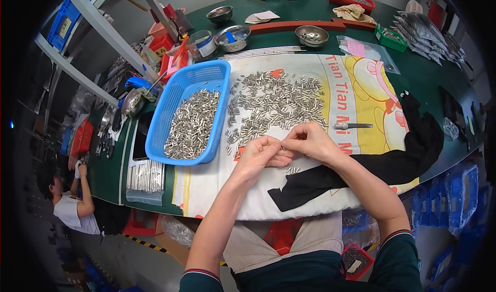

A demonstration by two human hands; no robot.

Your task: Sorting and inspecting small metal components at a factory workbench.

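Observation:
My left hand point(262, 154) and my right hand point(311, 143) meet fingertip to fingertip over the cloth, both closed in a pinch. A tiny metal pin shows between the fingertips, mostly covered by them. Just beyond the hands lies a wide spread of loose silvery metal pins point(276, 100) on the printed cloth point(248, 199). Several more pins point(293, 170) lie in a small group below my right hand. To the left stands a blue perforated plastic basket point(223, 93), partly filled with the same kind of pins.
A black cloth sleeve point(310, 186) lies under my right forearm. A dark-handled metal tool point(356, 125) rests right of the pins. Metal bowls point(312, 36), thin rods point(263, 53) and a green tray point(391, 39) stand farther back. Two other people work at the far side and left.

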